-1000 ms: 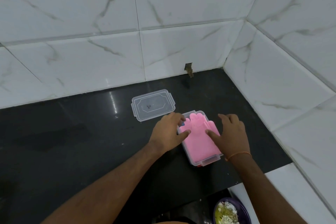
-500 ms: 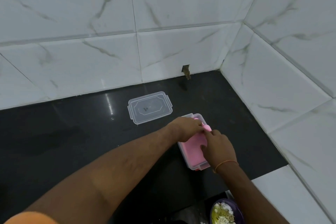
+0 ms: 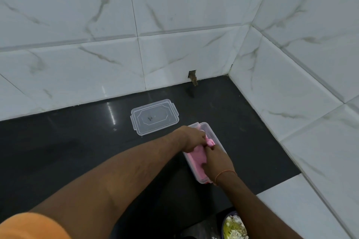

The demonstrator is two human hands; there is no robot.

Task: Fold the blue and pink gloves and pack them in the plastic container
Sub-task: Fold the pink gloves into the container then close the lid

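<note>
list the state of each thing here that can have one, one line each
plastic container: open, upright on the dark counter, lid off
lid: lying flat on the counter, apart from the container
pink glove: in the container, finger end bunched up
left hand: gripping the glove's finger end
right hand: pressing on the glove
bowl: holds food, cut by the bottom edge

- The container sits on the counter.
- A glove lies in the container, under both hands.
- The lid lies behind-left of the container, apart from it.
- A bowl sits in front of the container.
</note>
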